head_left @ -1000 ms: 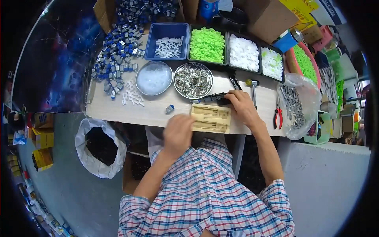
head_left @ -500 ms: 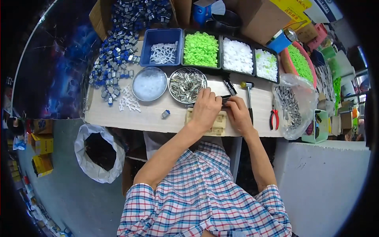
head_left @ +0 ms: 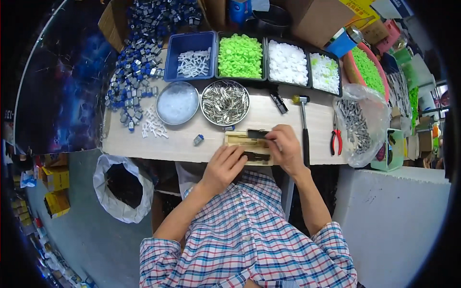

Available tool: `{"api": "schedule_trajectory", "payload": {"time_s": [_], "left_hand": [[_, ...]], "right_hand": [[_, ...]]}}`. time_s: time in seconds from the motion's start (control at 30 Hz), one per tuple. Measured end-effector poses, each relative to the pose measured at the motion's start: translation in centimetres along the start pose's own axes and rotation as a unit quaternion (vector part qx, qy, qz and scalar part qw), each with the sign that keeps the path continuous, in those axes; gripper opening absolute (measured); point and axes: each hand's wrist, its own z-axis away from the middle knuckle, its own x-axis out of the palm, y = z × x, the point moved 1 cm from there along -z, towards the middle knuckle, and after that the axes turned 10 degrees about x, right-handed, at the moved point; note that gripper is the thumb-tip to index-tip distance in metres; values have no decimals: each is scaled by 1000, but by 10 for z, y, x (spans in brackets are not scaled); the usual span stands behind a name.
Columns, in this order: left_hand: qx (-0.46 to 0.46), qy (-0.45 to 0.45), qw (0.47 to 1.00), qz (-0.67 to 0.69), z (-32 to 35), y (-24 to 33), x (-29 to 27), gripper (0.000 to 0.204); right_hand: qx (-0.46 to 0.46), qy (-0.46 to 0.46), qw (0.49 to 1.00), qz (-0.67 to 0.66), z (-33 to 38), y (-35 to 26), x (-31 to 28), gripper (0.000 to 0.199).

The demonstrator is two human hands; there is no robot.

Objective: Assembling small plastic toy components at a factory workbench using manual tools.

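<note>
While both hands worked at the near edge of the pale wooden counter (head_left: 182, 144), a row of trays stood along its far side: a blue tray (head_left: 188, 56) held white plastic pieces, a black tray (head_left: 240, 55) held bright green ones, and two more black trays (head_left: 303, 65) held white and white-green pieces. In front of them a round metal dish (head_left: 177, 102) carried clear bits and a second round dish (head_left: 224, 102) was full of shiny metal pins. A clear plastic bag (head_left: 361, 120) of grey parts slumped at the right. The light wooden block (head_left: 240, 140), flat and rectangular, lay at the counter's front edge. The left hand (head_left: 224, 168) rested with fingers closed on a small dark part (head_left: 257, 156) at the block's near side; the right hand (head_left: 286, 150) pinched another dark part (head_left: 257, 134) on its far side.
</note>
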Motion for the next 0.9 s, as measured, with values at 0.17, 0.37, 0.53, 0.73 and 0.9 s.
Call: {"api": "schedule_trajectory", "payload": {"time_s": [0.17,0.37,0.53,0.73,0.9], "left_hand": [[-1,-4,999,-47,24,5,23,37],[-1,-15,999,-50,29,4,26,39],[0,-17,998,-54,31,3,25,39],[-24,-40,994,-96,31,9,21,42],[-35,-38,996,-69,32,14,22,38]], "right_hand": [[-64,-92,991,66,-9,-13,27,21],[-83,-72,990,90,-4,-17,34,24],[-81,-51,993,73,-3,-31,32,26],[-59,-45,997,-21,-13,-51,46,26],[-78,-53,995,-37,-19,-66,53,26]]}}
